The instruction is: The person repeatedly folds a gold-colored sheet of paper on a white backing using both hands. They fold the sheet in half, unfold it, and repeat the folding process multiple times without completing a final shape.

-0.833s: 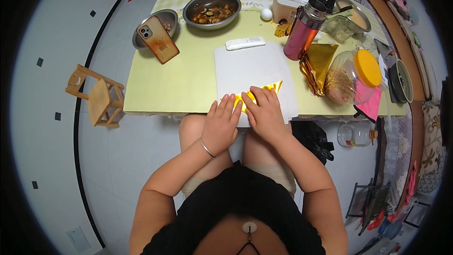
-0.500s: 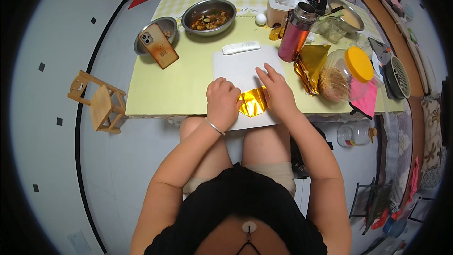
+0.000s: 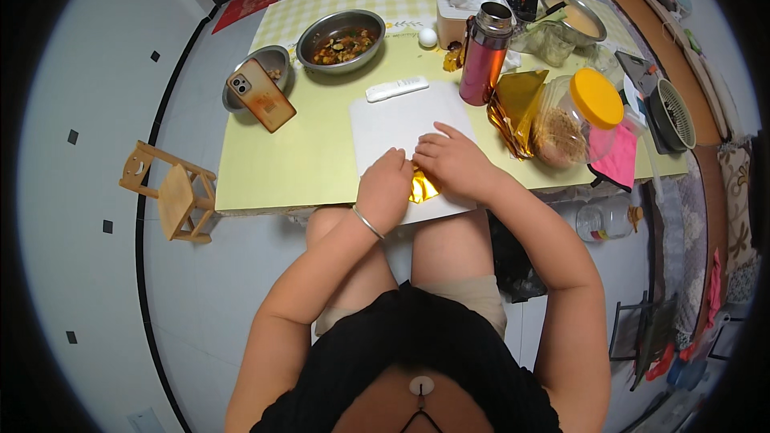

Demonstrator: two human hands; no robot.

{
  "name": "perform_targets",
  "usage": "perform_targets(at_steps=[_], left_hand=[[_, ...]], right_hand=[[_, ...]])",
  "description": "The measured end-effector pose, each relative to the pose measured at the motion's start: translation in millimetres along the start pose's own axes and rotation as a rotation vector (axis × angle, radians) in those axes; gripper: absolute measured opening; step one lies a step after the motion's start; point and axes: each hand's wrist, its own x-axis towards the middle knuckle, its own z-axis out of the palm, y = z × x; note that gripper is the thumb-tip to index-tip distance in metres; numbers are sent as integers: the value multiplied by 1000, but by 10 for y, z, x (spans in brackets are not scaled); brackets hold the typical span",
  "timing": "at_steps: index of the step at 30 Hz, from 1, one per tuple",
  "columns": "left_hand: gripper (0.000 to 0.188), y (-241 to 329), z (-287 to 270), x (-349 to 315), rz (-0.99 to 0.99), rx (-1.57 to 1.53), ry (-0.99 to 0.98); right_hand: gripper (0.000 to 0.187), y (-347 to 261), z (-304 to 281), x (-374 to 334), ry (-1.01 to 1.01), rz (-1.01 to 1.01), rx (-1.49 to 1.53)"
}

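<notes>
A shiny piece of gold foil (image 3: 423,188) lies on a white sheet (image 3: 377,130) at the table's near edge. My left hand (image 3: 387,183), a silver bangle on its wrist, has its fingers closed on the foil's left side. From the right, my right hand (image 3: 455,162) reaches over the foil, its curled fingers gripping the upper edge beside my left fingertips. Both hands hide much of the foil. Farther up the sheet rests a slim white object (image 3: 397,89). More folded gold foil (image 3: 517,108) stands to the right, under a pink-orange thermos (image 3: 484,56).
On the right are a yellow-lidded clear jar (image 3: 565,124), a pink cloth (image 3: 613,156) and a basket (image 3: 672,115). A phone (image 3: 261,95) leans on a metal bowl at the left. Behind stand a food bowl (image 3: 341,42), an egg (image 3: 427,37) and a tissue box (image 3: 454,20).
My right hand has moved left, from the foil's right side to its upper edge, and its fingers have closed. My hands are now nearly together, and less foil shows.
</notes>
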Motion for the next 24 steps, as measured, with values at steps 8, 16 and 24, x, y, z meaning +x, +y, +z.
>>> perform_targets(at_steps=[8, 16, 24], left_hand=[[69, 54, 4, -538, -81, 75, -113], [72, 76, -106, -653, -109, 106, -38], [66, 56, 107, -547, 15, 56, 26]], right_hand=[[67, -57, 24, -543, -89, 276, 218], [61, -84, 71, -549, -42, 379, 313], [66, -222, 197, -481, 51, 464, 278]])
